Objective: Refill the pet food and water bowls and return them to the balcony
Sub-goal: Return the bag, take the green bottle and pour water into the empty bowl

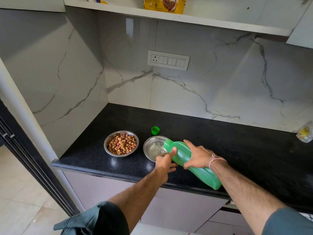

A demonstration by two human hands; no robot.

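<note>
Two steel bowls stand on the black counter (237, 150). The left bowl (121, 144) is full of brown and orange kibble. The right bowl (153, 147) holds water. A green plastic bottle (199, 170) is tipped over it, its mouth above the bowl's right rim. My right hand (197, 155) grips the bottle's middle from above. My left hand (165, 162) holds the bottle near its neck, thumb on the green plastic, and hides the bowl's near rim. The bottle's green cap (155, 130) lies just behind the water bowl.
A yellow pet food bag (165, 5) stands on the white shelf above. A switch panel (168, 60) is set in the marble wall. A clear packet (304, 134) lies at the counter's right edge. A dark door frame (25, 155) and tiled floor lie to the left.
</note>
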